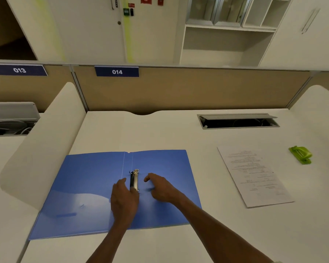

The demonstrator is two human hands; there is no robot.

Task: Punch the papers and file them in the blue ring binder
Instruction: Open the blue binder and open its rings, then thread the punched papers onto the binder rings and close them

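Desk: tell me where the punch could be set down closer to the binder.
Bare desk lies between the open blue binder and the papers, and behind the binder toward the partition. The ring mechanism is crowded by both hands.

A blue ring binder (95,188) lies open and flat on the white table (160,130), metal rings (134,180) at its spine. Printed papers (254,175) lie to its right, a green punch (300,155) beyond them.
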